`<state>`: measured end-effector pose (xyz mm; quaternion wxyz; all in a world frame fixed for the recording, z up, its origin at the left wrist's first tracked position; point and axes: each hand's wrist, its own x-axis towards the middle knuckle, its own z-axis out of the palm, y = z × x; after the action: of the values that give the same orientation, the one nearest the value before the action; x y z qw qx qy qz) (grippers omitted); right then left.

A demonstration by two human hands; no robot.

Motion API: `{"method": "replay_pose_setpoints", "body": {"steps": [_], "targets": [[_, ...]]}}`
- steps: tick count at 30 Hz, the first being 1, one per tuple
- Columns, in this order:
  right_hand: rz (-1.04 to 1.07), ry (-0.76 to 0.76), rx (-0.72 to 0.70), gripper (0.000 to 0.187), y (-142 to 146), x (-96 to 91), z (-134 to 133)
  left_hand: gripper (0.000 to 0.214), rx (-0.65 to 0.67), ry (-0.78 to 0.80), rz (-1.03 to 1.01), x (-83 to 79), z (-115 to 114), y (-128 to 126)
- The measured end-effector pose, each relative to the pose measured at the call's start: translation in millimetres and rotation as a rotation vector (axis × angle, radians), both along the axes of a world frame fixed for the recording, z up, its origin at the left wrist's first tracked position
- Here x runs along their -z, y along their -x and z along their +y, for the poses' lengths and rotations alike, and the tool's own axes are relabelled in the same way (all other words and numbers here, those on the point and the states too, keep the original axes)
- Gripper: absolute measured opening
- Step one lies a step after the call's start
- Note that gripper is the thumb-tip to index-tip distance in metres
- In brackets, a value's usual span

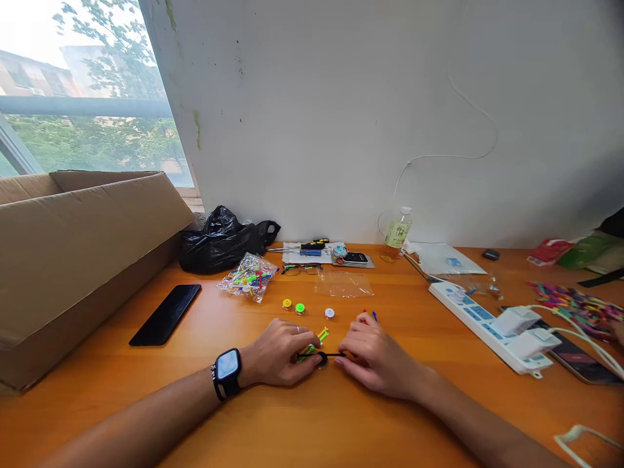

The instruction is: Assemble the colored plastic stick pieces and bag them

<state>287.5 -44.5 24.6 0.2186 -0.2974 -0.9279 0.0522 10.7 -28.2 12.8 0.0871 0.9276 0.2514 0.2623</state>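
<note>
Nearest us on the desk (312, 419) is the black disc (322, 359), w/ a thin black rod (333, 355) running out either side of it. Our L hand (283, 354) has its fingers pinching the rod's left part, right by the disc; our R hand (377, 357) has its fingers pinching the right end. We'd call this pc part-done (can't tell if rod & disc are really joined). Just behind, the yellow & green sticks (324, 334) lie loose, and a blue pc (374, 316) shows past the R hand, prob. unused. Farther back, the yellow disc (287, 304) and green disc (299, 309) sit near each other, the white disc (329, 313) off to the right; no rods visible there, so we'd count them undone. Beyond, the clear bag (251, 277) holds more coloured pcs.
</note>
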Motion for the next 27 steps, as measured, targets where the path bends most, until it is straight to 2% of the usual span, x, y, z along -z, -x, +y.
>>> {"method": "replay_pose_setpoints", "body": {"steps": [4,8,12,15,19,24,27], "targets": [[-0.002,0.002,0.001,0.024,0.7,-1.6,-1.1,0.014,0.01,0.02,0.011,-1.8,-0.9,-0.3],[0.013,0.023,0.044,0.026,-1.2,-5.1,-1.1,0.02,0.036,0.049,-0.015,-5.7,-2.4,0.1],[0.066,0.025,0.046,0.03,-5.8,-8.7,0.6,0.022,0.046,0.013,-0.054,-6.5,-3.6,0.3],[0.082,0.018,0.063,0.031,-8.0,-10.7,1.6,0.022,0.006,-0.048,-0.071,-3.1,-2.5,0.9],[0.083,0.019,0.065,0.03,-8.5,-12.0,2.5,0.04,-0.072,-0.064,-0.068,-1.7,0.7,3.9],[0.056,0.043,0.065,0.03,-9.4,-12.7,3.0,0.048,0.01,-0.02,0.006,-8.3,2.8,7.4],[0.06,0.052,0.067,0.028,-10.0,-12.7,2.8,0.046,0.002,-0.005,0.001,-9.8,2.7,7.4]]}}
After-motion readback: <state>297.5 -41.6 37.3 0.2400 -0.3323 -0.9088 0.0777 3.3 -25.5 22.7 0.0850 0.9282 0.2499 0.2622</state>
